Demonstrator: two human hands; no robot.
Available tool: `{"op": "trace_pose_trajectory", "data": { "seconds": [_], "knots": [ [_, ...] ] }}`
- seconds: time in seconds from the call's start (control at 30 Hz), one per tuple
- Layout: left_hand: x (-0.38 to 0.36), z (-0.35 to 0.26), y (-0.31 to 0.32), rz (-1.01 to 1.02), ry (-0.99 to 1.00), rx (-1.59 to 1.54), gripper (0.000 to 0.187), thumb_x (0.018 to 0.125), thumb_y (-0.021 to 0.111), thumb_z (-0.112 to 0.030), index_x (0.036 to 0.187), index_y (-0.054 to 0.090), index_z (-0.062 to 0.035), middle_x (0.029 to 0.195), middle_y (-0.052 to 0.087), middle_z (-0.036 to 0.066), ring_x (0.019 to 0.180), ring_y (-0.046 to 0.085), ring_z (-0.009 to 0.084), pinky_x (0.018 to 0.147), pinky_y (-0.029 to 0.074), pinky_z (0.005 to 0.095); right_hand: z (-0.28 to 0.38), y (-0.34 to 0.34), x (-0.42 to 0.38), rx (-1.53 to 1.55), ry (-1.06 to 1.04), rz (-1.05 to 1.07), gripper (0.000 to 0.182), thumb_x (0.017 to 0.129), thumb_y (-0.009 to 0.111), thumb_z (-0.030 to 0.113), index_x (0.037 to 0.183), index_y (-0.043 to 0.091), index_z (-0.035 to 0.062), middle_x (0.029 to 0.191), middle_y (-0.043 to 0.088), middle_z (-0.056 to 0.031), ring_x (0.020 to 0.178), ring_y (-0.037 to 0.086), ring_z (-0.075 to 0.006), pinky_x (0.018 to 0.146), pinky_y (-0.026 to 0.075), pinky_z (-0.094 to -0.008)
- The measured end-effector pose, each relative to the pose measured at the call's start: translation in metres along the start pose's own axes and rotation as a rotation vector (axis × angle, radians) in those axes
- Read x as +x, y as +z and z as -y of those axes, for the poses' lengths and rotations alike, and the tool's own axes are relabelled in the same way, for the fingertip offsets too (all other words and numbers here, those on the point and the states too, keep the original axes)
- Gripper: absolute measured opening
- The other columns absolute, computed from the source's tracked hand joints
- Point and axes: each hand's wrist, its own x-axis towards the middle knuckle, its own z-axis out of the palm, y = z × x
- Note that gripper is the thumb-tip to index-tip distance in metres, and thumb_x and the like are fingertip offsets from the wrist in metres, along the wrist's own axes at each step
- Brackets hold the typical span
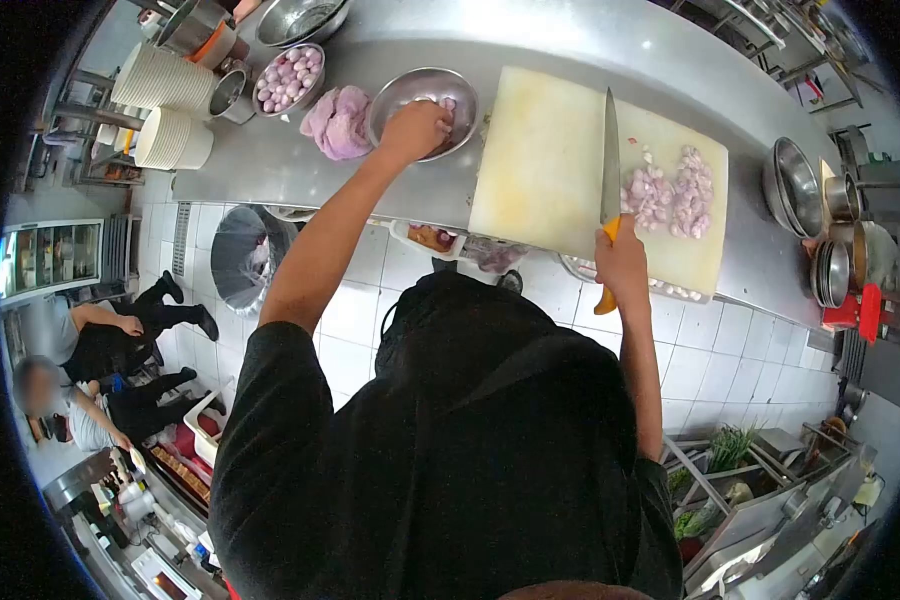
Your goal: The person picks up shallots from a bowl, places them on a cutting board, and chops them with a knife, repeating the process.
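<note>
My right hand [622, 262] is wrapped round the yellow handle of a kitchen knife [611, 160], its long blade pointing away from me over the white cutting board [540, 150]. To the right of the blade, cut shallots [670, 192] lie in a loose pile on the board. My left hand [417, 130] reaches into a steel bowl [375, 115], fingers curled in; what they grip is hidden. A few pale purple pieces show beside those fingers. Just left of that bowl sits a crumpled pink cloth [338, 124].
Farther left stands a bowl of whole peeled shallots [290, 78], near stacked white containers [175, 138]. Steel bowls [794, 187] stand at the counter's right end. Below the counter is a lined bin [250, 260]. Two people [120, 370] sit at the lower left.
</note>
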Motion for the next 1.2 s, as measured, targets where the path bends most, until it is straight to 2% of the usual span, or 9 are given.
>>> {"op": "trace_pose_trajectory", "data": {
  "seconds": [0.07, 0.37, 0.47, 0.57, 0.77, 0.87, 0.97, 1.07, 1.2],
  "knots": [
    [0.001, -0.001, 0.001, -0.069, 0.002, 0.003, 0.024, 0.086, 0.062, -0.018, 0.103, 0.077, -0.0122, 0.106, 0.071, 0.015, 0.101, 0.067, 0.0357, 0.091, 0.053, 0.0462, 0.001, 0.002, 0.000, -0.018, -0.005, -0.011, 0.026, 0.096, 0.054, 0.015, 0.112, 0.042, -0.0017, 0.074, 0.066, -0.0272, 0.060, 0.067, -0.0409, 0.059, 0.053, -0.0490],
    [0.002, -0.004, -0.005, -0.069, 0.000, -0.022, 0.023, 0.085, 0.068, -0.021, 0.104, 0.076, -0.0113, 0.105, 0.071, 0.017, 0.101, 0.068, 0.0346, 0.090, 0.054, 0.0450, -0.009, 0.003, 0.003, -0.100, -0.052, -0.025, 0.033, 0.095, 0.055, 0.016, 0.119, 0.042, -0.0031, 0.084, 0.066, -0.0332, 0.082, 0.066, -0.0507, 0.074, 0.052, -0.0563],
    [0.018, 0.000, -0.001, -0.307, -0.092, -0.068, 0.023, 0.084, 0.070, -0.022, 0.103, 0.076, -0.0105, 0.106, 0.071, 0.016, 0.099, 0.068, 0.0347, 0.089, 0.054, 0.0448, -0.006, 0.002, 0.004, -0.098, -0.034, -0.023, 0.033, 0.095, 0.056, 0.016, 0.119, 0.042, -0.0031, 0.086, 0.066, -0.0338, 0.083, 0.066, -0.0514, 0.074, 0.052, -0.0566],
    [0.032, 0.004, -0.003, -0.272, -0.045, 0.027, 0.021, 0.084, 0.069, -0.021, 0.100, 0.076, -0.0098, 0.102, 0.072, 0.016, 0.097, 0.069, 0.0338, 0.087, 0.055, 0.0450, -0.007, 0.004, 0.005, -0.099, -0.036, -0.016, 0.034, 0.095, 0.056, 0.016, 0.119, 0.042, -0.0030, 0.086, 0.066, -0.0340, 0.083, 0.065, -0.0520, 0.075, 0.052, -0.0571],
    [0.052, 0.006, 0.012, -0.177, -0.152, -0.103, 0.018, 0.079, 0.071, -0.020, 0.090, 0.076, -0.0074, 0.084, 0.074, 0.015, 0.086, 0.072, 0.0314, 0.082, 0.057, 0.0422, -0.006, 0.002, 0.005, -0.113, -0.051, -0.013, 0.034, 0.094, 0.057, 0.017, 0.119, 0.043, -0.0021, 0.087, 0.067, -0.0341, 0.085, 0.065, -0.0524, 0.076, 0.051, -0.0581],
    [0.040, -0.001, 0.006, -0.340, -0.055, -0.079, 0.017, 0.076, 0.071, -0.018, 0.088, 0.076, -0.0065, 0.080, 0.073, 0.015, 0.081, 0.072, 0.0316, 0.080, 0.057, 0.0413, -0.001, 0.002, 0.001, -0.226, -0.080, -0.078, 0.033, 0.093, 0.057, 0.016, 0.118, 0.042, -0.0013, 0.087, 0.067, -0.0336, 0.085, 0.065, -0.0524, 0.076, 0.051, -0.0583],
    [0.044, 0.000, -0.004, -0.362, -0.099, -0.293, 0.024, 0.074, 0.074, -0.020, 0.093, 0.075, -0.0060, 0.093, 0.072, 0.015, 0.087, 0.069, 0.0351, 0.080, 0.055, 0.0412, 0.002, 0.000, -0.001, -0.208, -0.094, -0.063, 0.032, 0.094, 0.056, 0.015, 0.117, 0.041, -0.0009, 0.087, 0.066, -0.0331, 0.084, 0.064, -0.0526, 0.075, 0.050, -0.0588],
    [0.022, -0.046, -0.033, -0.509, 0.129, -0.323, 0.022, 0.075, 0.072, -0.016, 0.094, 0.073, -0.0052, 0.098, 0.068, 0.014, 0.094, 0.067, 0.0339, 0.083, 0.054, 0.0406, -0.003, 0.002, 0.001, -0.212, -0.122, -0.058, 0.033, 0.093, 0.055, 0.014, 0.118, 0.040, -0.0010, 0.086, 0.066, -0.0328, 0.082, 0.064, -0.0526, 0.074, 0.050, -0.0593],
    [-0.009, -0.106, -0.019, -0.253, 0.392, -0.330, 0.018, 0.076, 0.068, -0.008, 0.094, 0.070, -0.0040, 0.099, 0.063, 0.013, 0.098, 0.064, 0.0327, 0.087, 0.053, 0.0405, -0.010, 0.004, 0.003, -0.186, -0.150, -0.069, 0.033, 0.093, 0.056, 0.016, 0.118, 0.041, -0.0014, 0.086, 0.066, -0.0327, 0.081, 0.064, -0.0528, 0.073, 0.049, -0.0599]
  ]
}}
